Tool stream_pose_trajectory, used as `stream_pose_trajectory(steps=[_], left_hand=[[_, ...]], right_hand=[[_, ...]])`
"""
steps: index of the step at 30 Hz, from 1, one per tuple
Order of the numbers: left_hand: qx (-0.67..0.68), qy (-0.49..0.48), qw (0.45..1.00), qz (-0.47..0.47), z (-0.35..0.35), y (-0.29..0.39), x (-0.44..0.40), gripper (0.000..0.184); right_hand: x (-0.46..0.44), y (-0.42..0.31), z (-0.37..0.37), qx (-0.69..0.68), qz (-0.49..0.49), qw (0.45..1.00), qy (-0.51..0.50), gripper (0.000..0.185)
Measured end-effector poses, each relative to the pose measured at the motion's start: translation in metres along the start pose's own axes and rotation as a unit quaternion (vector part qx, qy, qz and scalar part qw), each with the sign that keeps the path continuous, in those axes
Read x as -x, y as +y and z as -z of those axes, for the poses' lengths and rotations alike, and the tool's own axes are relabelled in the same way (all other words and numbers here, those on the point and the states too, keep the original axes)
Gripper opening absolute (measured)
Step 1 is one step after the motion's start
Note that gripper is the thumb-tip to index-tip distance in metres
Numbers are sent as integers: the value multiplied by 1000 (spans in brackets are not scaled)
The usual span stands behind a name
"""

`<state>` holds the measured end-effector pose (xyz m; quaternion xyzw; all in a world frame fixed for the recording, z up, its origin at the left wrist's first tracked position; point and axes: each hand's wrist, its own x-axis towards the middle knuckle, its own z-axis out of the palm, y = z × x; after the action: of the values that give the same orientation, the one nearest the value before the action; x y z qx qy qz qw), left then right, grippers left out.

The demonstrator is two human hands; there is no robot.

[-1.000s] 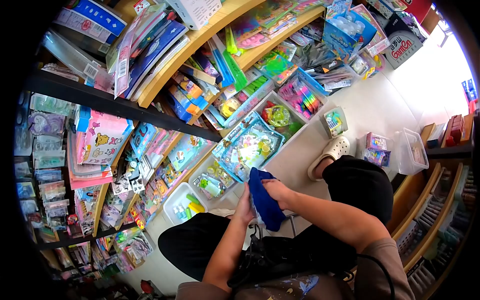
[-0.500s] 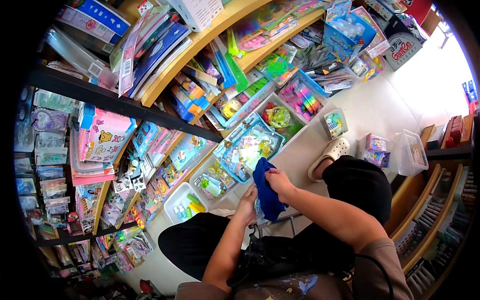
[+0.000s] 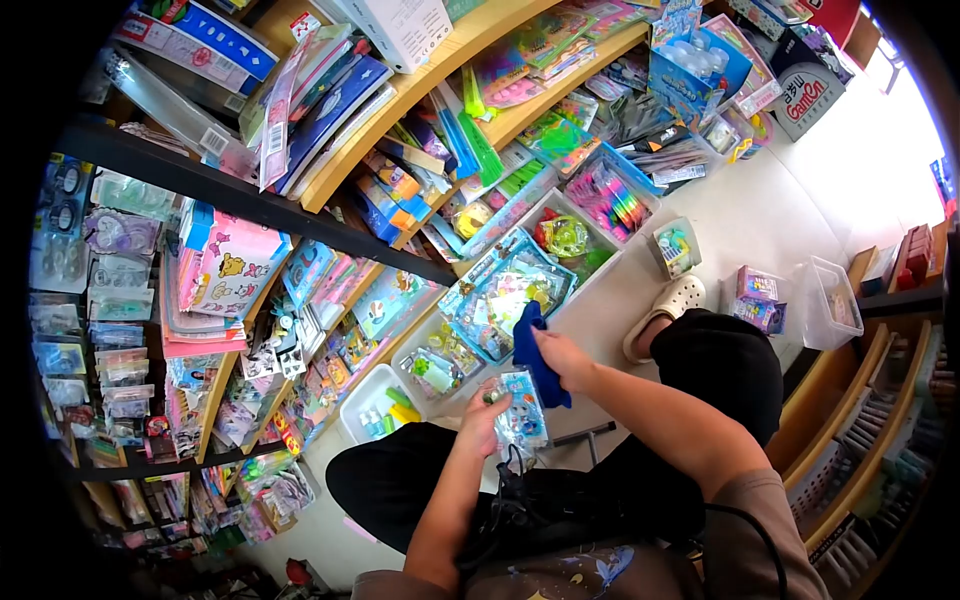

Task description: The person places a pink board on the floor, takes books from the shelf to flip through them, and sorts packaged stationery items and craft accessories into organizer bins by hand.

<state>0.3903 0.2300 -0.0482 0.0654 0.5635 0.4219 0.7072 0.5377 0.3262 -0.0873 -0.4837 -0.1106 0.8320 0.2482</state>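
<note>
My left hand (image 3: pixel 482 418) is closed on the edge of a clear plastic packet (image 3: pixel 522 408) with a light-blue printed picture inside. In my right hand (image 3: pixel 562 360) is a dark blue cloth (image 3: pixel 540 368), bunched and hanging down, close to the packet's right side. Whether the cloth touches the packet I cannot tell. Just beyond both hands stands a blue-rimmed basket (image 3: pixel 483 345) filled with similar small packets.
A white bin (image 3: pixel 352 412) with green and yellow items is left of my knee. Stocked shelves (image 3: pixel 330 180) rise ahead and left, another shelf (image 3: pixel 850 440) at right. A small tub (image 3: pixel 676 250) and a clear box (image 3: pixel 832 305) stand on the floor.
The blue cloth has come away from over the packet, whose printed front now shows. My left hand has shifted slightly left and down with the packet; the view has moved a little.
</note>
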Motion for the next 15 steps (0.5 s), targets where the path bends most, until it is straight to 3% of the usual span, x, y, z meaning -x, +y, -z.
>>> stream_pose_trajectory(steps=[1,2,4,5,8,9,10,12,15], left_hand=[[-1,5,1000,-8,-2,-4,-4,33],[4,8,1000,-15,2,-10,-11,32],[14,15,999,-28,5,-20,-19,30],[-5,64,997,-37,5,-26,-21,23],[26,153,988,-10,-15,-27,-28,23],[63,97,991,-62,-18,-32,-32,28],[61,83,994,-46,-12,-35,-39,35],[86,74,992,-49,-11,-36,-47,36],[119,69,989,-50,-15,-25,-52,37]], right_hand=[[18,-9,-12,62,-18,998,1,53],[24,-6,-18,133,24,991,-12,62],[37,-12,-22,212,28,975,-58,67],[43,-14,-26,239,30,969,-56,67],[30,18,-22,355,138,925,-9,66],[48,14,-31,353,140,925,-5,69],[59,7,-32,380,97,919,-36,76],[58,16,-35,337,113,935,9,82],[68,8,-36,327,49,944,-3,87]])
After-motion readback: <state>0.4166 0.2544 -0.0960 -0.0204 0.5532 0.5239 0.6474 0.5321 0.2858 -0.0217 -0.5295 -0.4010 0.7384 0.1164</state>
